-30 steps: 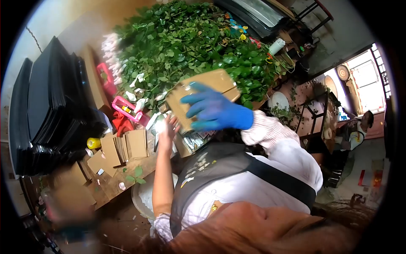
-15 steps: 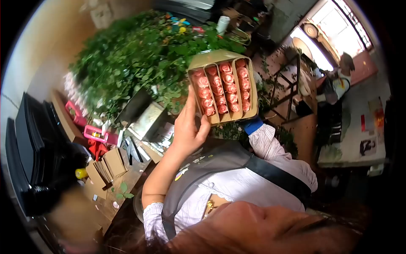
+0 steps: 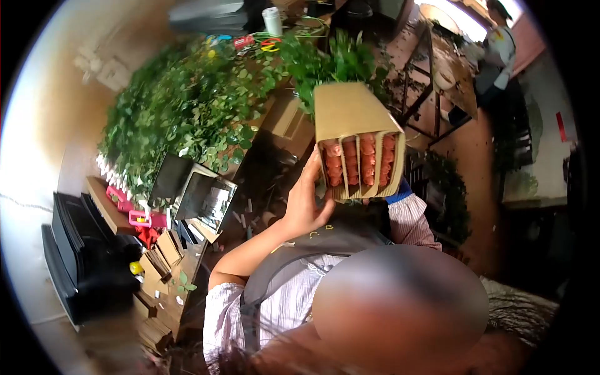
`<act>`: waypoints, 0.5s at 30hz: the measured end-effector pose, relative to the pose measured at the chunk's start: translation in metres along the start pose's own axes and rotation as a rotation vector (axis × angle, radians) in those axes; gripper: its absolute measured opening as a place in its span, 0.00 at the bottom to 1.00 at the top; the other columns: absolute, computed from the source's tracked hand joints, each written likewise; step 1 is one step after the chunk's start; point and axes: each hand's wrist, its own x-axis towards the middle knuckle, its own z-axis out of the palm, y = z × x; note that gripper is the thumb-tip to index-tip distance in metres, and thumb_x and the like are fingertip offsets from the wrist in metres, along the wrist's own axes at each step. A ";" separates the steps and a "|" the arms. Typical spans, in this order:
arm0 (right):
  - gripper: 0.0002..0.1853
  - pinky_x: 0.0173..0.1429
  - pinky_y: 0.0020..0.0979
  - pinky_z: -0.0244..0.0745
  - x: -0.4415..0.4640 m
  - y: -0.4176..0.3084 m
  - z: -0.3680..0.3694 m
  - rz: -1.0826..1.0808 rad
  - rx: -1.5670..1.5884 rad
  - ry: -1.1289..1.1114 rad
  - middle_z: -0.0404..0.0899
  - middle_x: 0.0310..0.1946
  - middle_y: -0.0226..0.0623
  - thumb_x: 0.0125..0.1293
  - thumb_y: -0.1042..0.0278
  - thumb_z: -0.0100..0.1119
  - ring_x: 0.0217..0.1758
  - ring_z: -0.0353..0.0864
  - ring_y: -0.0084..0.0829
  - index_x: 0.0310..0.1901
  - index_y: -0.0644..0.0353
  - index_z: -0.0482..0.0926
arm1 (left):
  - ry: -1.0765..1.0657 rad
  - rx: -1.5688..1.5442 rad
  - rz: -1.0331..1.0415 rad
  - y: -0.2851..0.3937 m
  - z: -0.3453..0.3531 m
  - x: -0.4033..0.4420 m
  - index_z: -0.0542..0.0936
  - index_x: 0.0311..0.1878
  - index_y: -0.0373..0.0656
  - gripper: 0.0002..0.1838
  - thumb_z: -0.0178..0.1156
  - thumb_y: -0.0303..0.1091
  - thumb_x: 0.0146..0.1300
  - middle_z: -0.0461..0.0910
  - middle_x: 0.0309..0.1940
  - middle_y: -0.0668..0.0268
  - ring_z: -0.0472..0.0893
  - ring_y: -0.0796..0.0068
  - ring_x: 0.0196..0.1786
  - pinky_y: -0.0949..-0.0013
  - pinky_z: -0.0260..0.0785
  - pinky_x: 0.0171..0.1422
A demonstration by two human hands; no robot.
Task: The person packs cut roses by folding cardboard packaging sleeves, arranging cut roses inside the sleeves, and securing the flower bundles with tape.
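Note:
A bunch of pink roses (image 3: 369, 161), set in several rows between cardboard dividers, faces me inside a brown cardboard wrap (image 3: 353, 112). My left hand (image 3: 307, 203) grips the wrap's lower left side, thumb near its front edge and fingers along its flank. On the other side comes my right sleeve (image 3: 409, 212) with a blue cuff (image 3: 400, 190); the right hand itself is hidden behind the wrap. Green leaves (image 3: 340, 59) stick out beyond the wrap's far end.
A large heap of leafy rose stems (image 3: 181, 106) covers the table at left. Nearer lie an open metal box (image 3: 206, 199), pink tools (image 3: 140, 219) and folded cardboard pieces (image 3: 164, 250). A white bottle (image 3: 272, 20) stands behind. Another person (image 3: 500, 50) is by a table (image 3: 453, 69) at far right.
The wrapped roses have tipped so the wrap's upper side and the leaves behind now show, and the blooms are seen more edge-on. Both arms stay with the bundle; the view has shifted.

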 end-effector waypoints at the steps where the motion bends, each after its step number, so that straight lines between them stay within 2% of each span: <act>1: 0.24 0.71 0.38 0.69 -0.005 0.000 -0.005 0.003 0.014 0.013 0.72 0.66 0.41 0.80 0.57 0.44 0.67 0.73 0.35 0.69 0.61 0.67 | -0.031 -0.078 -0.065 -0.002 0.007 -0.003 0.52 0.75 0.32 0.44 0.61 0.20 0.56 0.68 0.67 0.40 0.76 0.46 0.66 0.59 0.72 0.65; 2: 0.23 0.71 0.38 0.69 -0.010 0.001 -0.010 0.001 0.033 0.030 0.72 0.66 0.41 0.80 0.57 0.44 0.67 0.73 0.35 0.69 0.61 0.68 | -0.074 -0.160 -0.130 -0.006 0.014 -0.004 0.51 0.76 0.32 0.44 0.60 0.19 0.57 0.69 0.66 0.41 0.78 0.49 0.64 0.60 0.74 0.64; 3: 0.23 0.71 0.38 0.69 -0.016 0.003 -0.014 0.000 0.059 0.043 0.72 0.66 0.41 0.80 0.57 0.44 0.67 0.73 0.35 0.69 0.61 0.68 | -0.100 -0.246 -0.116 -0.004 0.019 0.001 0.46 0.77 0.32 0.43 0.55 0.17 0.61 0.66 0.69 0.48 0.69 0.62 0.72 0.61 0.63 0.72; 4: 0.23 0.71 0.38 0.70 -0.024 0.003 -0.018 -0.004 0.077 0.065 0.72 0.66 0.41 0.80 0.57 0.44 0.67 0.73 0.35 0.69 0.61 0.68 | -0.128 -0.304 -0.149 -0.006 0.024 0.003 0.46 0.77 0.32 0.42 0.55 0.17 0.61 0.65 0.70 0.47 0.69 0.62 0.72 0.62 0.61 0.73; 9: 0.23 0.71 0.39 0.70 -0.056 0.026 -0.039 0.020 0.192 0.183 0.73 0.66 0.41 0.80 0.57 0.43 0.66 0.74 0.36 0.68 0.61 0.69 | -0.351 -0.328 -0.248 -0.026 0.024 0.010 0.49 0.77 0.34 0.41 0.55 0.19 0.62 0.72 0.65 0.49 0.77 0.63 0.65 0.62 0.68 0.68; 10: 0.23 0.71 0.39 0.70 -0.059 0.033 -0.041 0.033 0.218 0.203 0.73 0.66 0.41 0.80 0.58 0.43 0.66 0.74 0.36 0.68 0.61 0.69 | -0.360 -0.233 -0.125 -0.047 0.014 0.011 0.60 0.73 0.35 0.36 0.57 0.20 0.60 0.77 0.60 0.52 0.83 0.59 0.56 0.60 0.74 0.62; 12: 0.22 0.71 0.39 0.71 -0.061 0.047 -0.041 0.057 0.253 0.239 0.73 0.66 0.41 0.80 0.58 0.42 0.66 0.75 0.36 0.68 0.61 0.69 | -0.373 0.269 0.427 -0.110 -0.022 0.044 0.70 0.66 0.37 0.30 0.61 0.24 0.58 0.78 0.58 0.53 0.82 0.51 0.54 0.54 0.73 0.62; 13: 0.22 0.70 0.39 0.71 -0.061 0.051 -0.039 0.050 0.259 0.252 0.73 0.65 0.41 0.80 0.57 0.43 0.65 0.75 0.35 0.68 0.61 0.70 | -0.359 0.497 0.388 -0.138 -0.039 0.060 0.75 0.61 0.38 0.25 0.62 0.27 0.57 0.76 0.60 0.51 0.78 0.45 0.57 0.49 0.69 0.65; 14: 0.22 0.69 0.38 0.71 -0.058 0.056 -0.035 0.046 0.244 0.261 0.74 0.64 0.41 0.80 0.57 0.43 0.64 0.75 0.34 0.67 0.61 0.70 | -0.305 0.706 0.316 -0.174 -0.051 0.074 0.73 0.62 0.38 0.25 0.58 0.28 0.60 0.71 0.66 0.50 0.70 0.46 0.67 0.46 0.61 0.72; 15: 0.22 0.68 0.38 0.71 -0.058 0.057 -0.030 0.036 0.212 0.266 0.74 0.63 0.40 0.80 0.57 0.43 0.63 0.75 0.34 0.67 0.61 0.70 | -0.330 1.081 0.210 -0.225 -0.065 0.085 0.70 0.67 0.40 0.28 0.56 0.29 0.61 0.63 0.73 0.51 0.62 0.47 0.74 0.43 0.53 0.77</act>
